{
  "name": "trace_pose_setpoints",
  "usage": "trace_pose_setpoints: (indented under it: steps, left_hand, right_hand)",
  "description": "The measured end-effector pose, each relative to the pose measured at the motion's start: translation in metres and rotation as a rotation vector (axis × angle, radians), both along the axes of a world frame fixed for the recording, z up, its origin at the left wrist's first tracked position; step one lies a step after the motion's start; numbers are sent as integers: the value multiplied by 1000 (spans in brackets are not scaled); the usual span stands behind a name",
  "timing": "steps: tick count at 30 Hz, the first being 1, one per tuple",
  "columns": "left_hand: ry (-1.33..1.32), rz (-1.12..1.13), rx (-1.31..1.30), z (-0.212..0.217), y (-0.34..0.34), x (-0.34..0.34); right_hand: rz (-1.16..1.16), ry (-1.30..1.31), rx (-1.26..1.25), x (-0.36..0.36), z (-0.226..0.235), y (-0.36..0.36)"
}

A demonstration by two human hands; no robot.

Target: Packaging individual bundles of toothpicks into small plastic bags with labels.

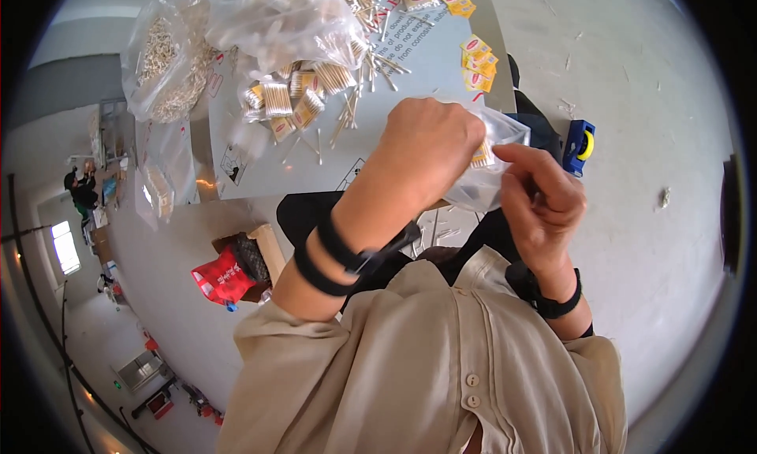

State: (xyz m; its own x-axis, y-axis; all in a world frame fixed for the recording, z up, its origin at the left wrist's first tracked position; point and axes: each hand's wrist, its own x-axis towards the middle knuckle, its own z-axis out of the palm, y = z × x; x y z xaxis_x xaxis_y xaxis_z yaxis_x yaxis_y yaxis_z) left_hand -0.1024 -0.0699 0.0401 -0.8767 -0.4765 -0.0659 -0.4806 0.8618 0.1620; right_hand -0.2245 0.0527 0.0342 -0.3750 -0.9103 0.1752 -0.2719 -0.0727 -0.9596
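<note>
My left hand [435, 135] is closed in a fist over the table's near right edge, back of the hand up, with its fingertips hidden. Beside its knuckles, a small pack of cotton swabs [482, 155] shows at a clear plastic bag [512, 129]. The bag hangs partly past the table edge, above my lap. My right hand [546, 204] has its fingers curled at the bag's right side, thumb and index finger closed on the film. What my left fingers hold is hidden.
On the grey table [260, 170] lie packed cotton swabs [306, 107], loose swabs [344, 113] and yellow cards [478, 63]. Large plastic bags [162, 68] fill the far left. A blue tape dispenser [579, 148] stands at the right. Below left is an open cardboard box [270, 253] with a red bag [223, 277].
</note>
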Motion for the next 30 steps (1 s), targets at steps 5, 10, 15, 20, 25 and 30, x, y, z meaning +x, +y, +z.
trace_pose_setpoints:
  steps: [5,10,15,20,25,30]
  left_hand:
    - [790,512,453,22,-28,61]
    - [26,724,-148,-112,-92,164]
    - [-110,644,-387,-153,-99,161]
    - [405,685,-260,-117,-105,158]
    - [776,508,551,27,-45,98]
    - [11,-86,351,60,9,34]
  right_hand:
    - [-36,21,-2,-10,-1,3]
    - [-50,-23,-11,-3,-1,0]
    - [-49,7,18,-6,1,-1]
    - [-27,-32,-9,-2,0,-3]
    - [-47,-3,-44,-5,-7,2]
    - [-28,-29,-59,0,-4,8]
